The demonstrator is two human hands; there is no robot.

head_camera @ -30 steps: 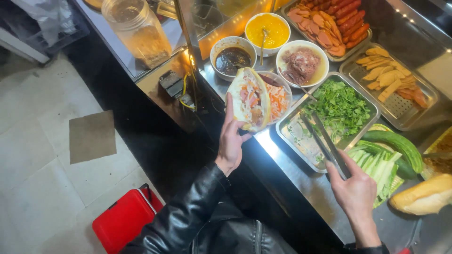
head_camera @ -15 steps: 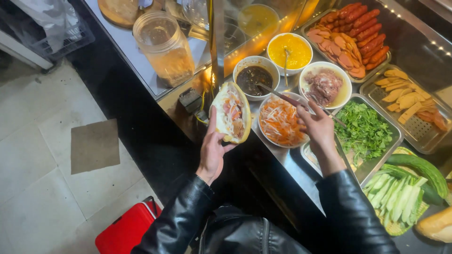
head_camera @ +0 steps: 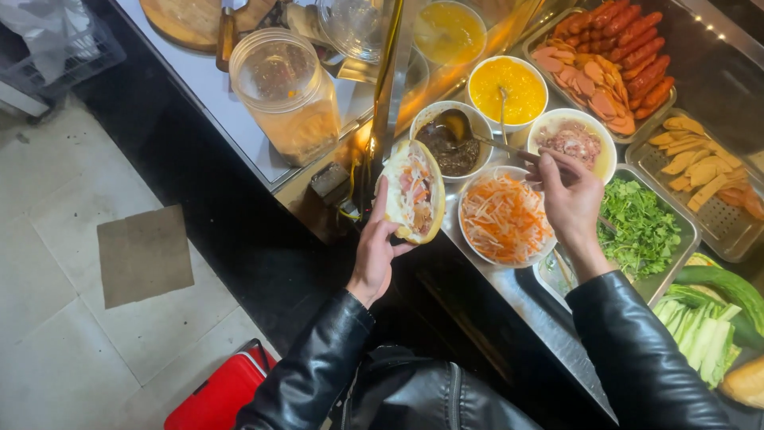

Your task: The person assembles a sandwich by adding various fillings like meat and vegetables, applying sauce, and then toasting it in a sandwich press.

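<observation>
The left hand (head_camera: 374, 255) had its grip clamped around an opened, filled bread roll (head_camera: 414, 191), held upright just beside the worktop's (head_camera: 239, 127) edge. The right hand (head_camera: 569, 195) had its grip pinched together on a long metal spoon (head_camera: 477, 137), whose bowl hung over a white bowl of dark brown sauce (head_camera: 447, 151). Just beneath that hand sat a white bowl of shredded carrot and radish (head_camera: 501, 223). Farther out stood a bowl of yellow sauce (head_camera: 507, 87), a steel tray of green herbs (head_camera: 641, 227) and a clear plastic jar (head_camera: 288, 95).
</observation>
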